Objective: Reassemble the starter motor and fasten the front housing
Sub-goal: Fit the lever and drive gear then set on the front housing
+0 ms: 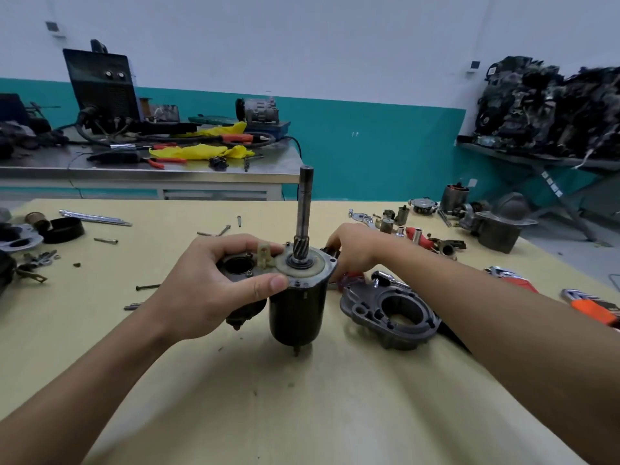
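On the table point(302, 414) I am steadying the starter motor point(295, 310) upright, my left hand point(214, 280) clamping round its top. The front housing point(389, 313) is lying just beside it, so fitting and bolting are still waiting, I judge. My right hand point(352, 250) is reaching behind the motor, its grip hidden. No writing is showing legibly.

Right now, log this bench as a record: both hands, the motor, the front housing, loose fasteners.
left hand: grips the starter motor at its top plate, thumb in front
right hand: fingers curled on the motor's far right rim
shaft: upright, pinion gear at its base
front housing: not fitted, lying on the table right of the motor
loose bolt: on the table, left of the motor
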{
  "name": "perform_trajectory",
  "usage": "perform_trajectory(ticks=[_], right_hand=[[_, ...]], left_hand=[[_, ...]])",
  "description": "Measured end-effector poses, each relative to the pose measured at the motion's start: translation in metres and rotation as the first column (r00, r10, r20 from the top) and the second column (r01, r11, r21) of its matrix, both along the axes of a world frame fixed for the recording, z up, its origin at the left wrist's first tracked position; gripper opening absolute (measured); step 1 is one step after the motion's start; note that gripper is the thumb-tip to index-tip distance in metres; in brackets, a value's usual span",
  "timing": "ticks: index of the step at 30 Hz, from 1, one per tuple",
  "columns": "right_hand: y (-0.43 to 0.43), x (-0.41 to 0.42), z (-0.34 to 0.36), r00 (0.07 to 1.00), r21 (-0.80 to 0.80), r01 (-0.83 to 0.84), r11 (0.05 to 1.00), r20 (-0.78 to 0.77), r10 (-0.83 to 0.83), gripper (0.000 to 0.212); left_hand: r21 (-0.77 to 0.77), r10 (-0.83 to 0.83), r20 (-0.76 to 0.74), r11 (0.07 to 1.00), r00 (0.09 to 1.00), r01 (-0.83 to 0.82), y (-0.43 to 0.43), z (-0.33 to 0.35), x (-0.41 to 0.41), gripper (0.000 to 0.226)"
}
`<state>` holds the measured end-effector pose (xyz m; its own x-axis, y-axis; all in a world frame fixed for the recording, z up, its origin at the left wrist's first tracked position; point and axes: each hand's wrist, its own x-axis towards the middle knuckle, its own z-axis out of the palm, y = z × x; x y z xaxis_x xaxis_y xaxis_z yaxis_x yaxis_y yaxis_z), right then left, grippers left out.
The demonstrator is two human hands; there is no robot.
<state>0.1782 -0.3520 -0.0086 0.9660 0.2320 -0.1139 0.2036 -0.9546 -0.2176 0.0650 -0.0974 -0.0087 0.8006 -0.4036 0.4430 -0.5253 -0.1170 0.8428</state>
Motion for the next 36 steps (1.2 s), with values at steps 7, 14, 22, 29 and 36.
perform_trajectory(ticks=[7,14,22,29,36], right_hand=[[-0.005,-0.022,0.006,0.999,0.191,-0.019,0.981,0.048,0.010,0.040],[-0.024,-0.060,0.104,0.979,0.694,-0.186,0.696,0.074,0.187,0.034],[0.014,-0.113,0.199,0.901,0.146,-0.433,0.889,0.107,0.421,0.045],[0.041,-0.125,0.220,0.917,-0.201,-0.315,0.927,0.187,0.352,0.040],[0.059,-0.126,0.223,0.900,-0.226,-0.376,0.899,0.140,0.412,0.039]], left_hand=[[0.010,0.014,0.027,1.000,1.000,-0.014,0.001,0.000,-0.001,0.039],[0.009,0.003,0.029,1.000,1.000,-0.003,0.001,0.000,0.000,0.040],[0.007,-0.012,0.043,1.000,0.999,0.012,0.000,0.001,-0.001,0.034],[0.020,-0.008,0.067,1.000,0.998,0.007,-0.001,0.001,-0.001,0.035],[0.011,-0.005,0.044,1.000,0.999,0.004,-0.001,0.000,-0.002,0.034]])
